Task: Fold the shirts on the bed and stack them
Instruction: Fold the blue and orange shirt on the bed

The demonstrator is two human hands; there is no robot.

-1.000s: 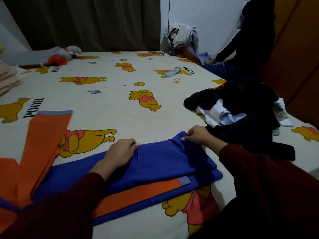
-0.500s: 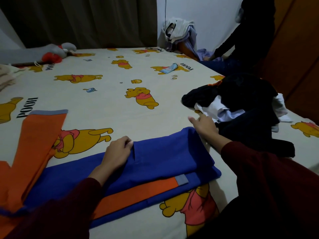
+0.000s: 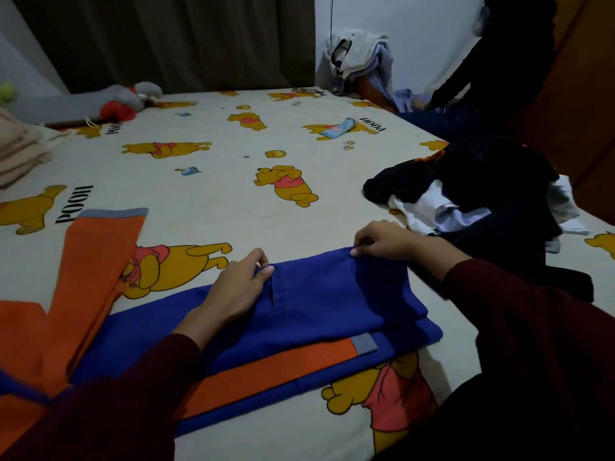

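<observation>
A blue shirt with orange sleeves (image 3: 332, 304) lies partly folded on the bed (image 3: 206, 201), one orange sleeve (image 3: 83, 261) spread out to the left and the other tucked along the near side. My left hand (image 3: 239, 281) pinches the shirt's far edge near a slit in the cloth. My right hand (image 3: 386, 239) pinches the far right corner of the folded blue panel. Dark red sleeves cover both my forearms.
A heap of black and white clothes (image 3: 472, 194) lies right of the shirt. Folded pink cloth (image 3: 16, 154) sits at the left edge, a grey and red plush toy (image 3: 113, 101) at the back. Another person in black (image 3: 499, 61) sits at the far right corner.
My right hand left the blue panel's corner, then came back and pinched it again. My left hand stayed on the far edge. The camera drifted slightly.
</observation>
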